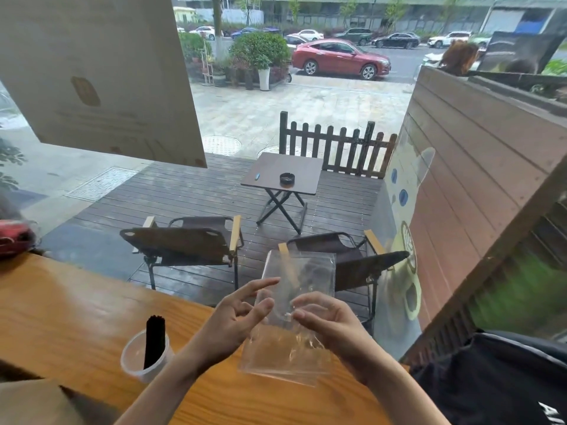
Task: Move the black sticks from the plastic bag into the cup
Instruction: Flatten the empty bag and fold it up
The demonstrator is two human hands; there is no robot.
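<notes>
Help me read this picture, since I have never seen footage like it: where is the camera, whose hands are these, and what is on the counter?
There is no machine here. A person wears one wide-angle camera on the head, looking forward and down, so you see their own two bare hands from above. That lens bends the edges of the picture.

The hands work over a wooden counter at a window; the chairs, the folding table and the cars are outside.

Both hands are at a clear plastic bag, raised above the counter. The right hand has its fingers on the bag; the left hand is at its other edge with fingers spread, so its grip is unclear. The bag looks empty, though it is see-through and hard to judge.

To the left stands a clear cup with a bundle of black sticks leaning in it.
</notes>
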